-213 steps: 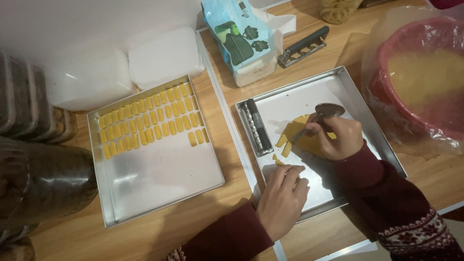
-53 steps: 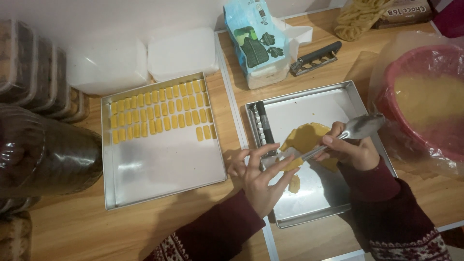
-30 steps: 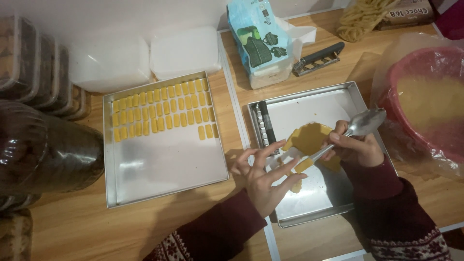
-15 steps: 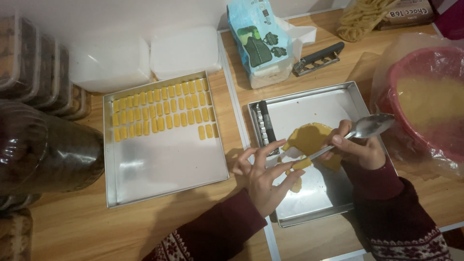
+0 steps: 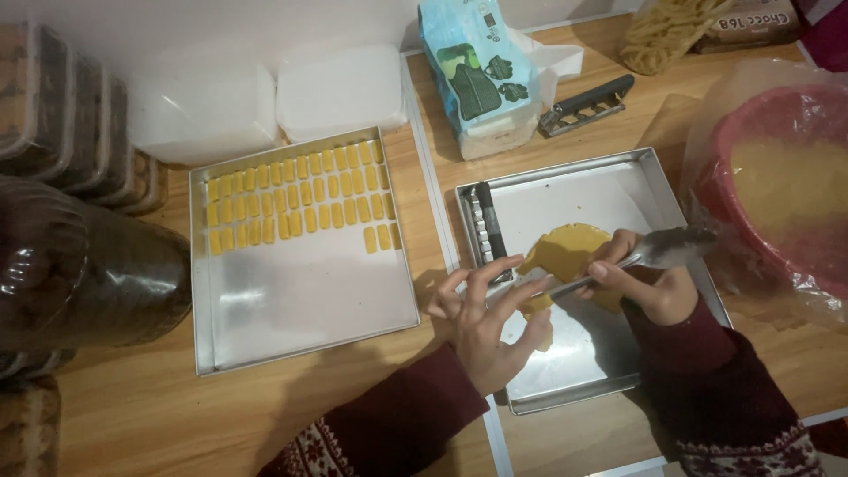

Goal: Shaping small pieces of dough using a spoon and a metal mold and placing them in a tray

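Holding: the right hand [image 5: 658, 287] has its fingers closed round a metal spoon [image 5: 636, 258]; the left hand [image 5: 490, 322] spreads its fingers apart, fingertips touching the spoon's handle end and the yellow dough [image 5: 565, 256].
Spoon axis: its long axis runs nearly level across the right tray [image 5: 609, 185], bowl pointing toward the table's right edge and slightly up, handle toward the left hand.
Right tray: a metal tray near the table's front edge; it carries the flattened dough at its middle and a dark ridged cutter [image 5: 484, 231] lying along its left wall.
Left tray: a second metal tray [image 5: 300, 305] holds rows of small yellow dough pieces [image 5: 296, 199] packed toward its far edge; the near half is bare metal.
Red bowl: a plastic-covered red bowl [image 5: 777, 115] at the table's right edge holds more yellow dough.
Far edge: white lidded boxes [image 5: 340, 88] and a blue packet [image 5: 473, 71].
Left edge: stacked clear containers [image 5: 71, 132], contents unclear.
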